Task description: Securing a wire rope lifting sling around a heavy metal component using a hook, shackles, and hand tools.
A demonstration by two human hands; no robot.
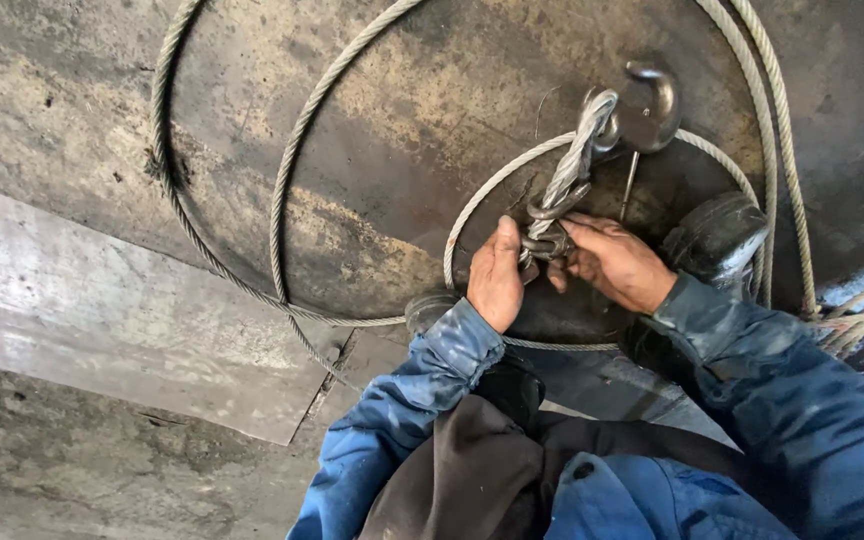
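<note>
Right of centre in the frame, two bare hands meet over a small metal clamp (544, 243) fixed on a steel wire rope (282, 180). The left hand (497, 275) comes up from the lower middle, its fingers curled closed around the left side of the clamp, thumb stretched upward along it. The right hand (612, 262) reaches in from the right, its fingers bent and pinching the clamp's right side; the fingertips are partly hidden behind the metal.

Just above the clamp, the rope doubles back on itself into one thick, twisted loop end (582, 150) that rises toward the upper right, where it hangs over one dark hook (649, 105). The rest of the rope lies in about three wide coils across a large round rusty plate (422, 100) filling the upper half of the frame. More strands run down the right edge.

Two blue sleeves (402, 420) fill the lower right. Two dark shoes (717, 235) show, one beside each wrist. A pale flat metal sheet (122, 320) lies at the left, on a concrete floor (72, 480).
</note>
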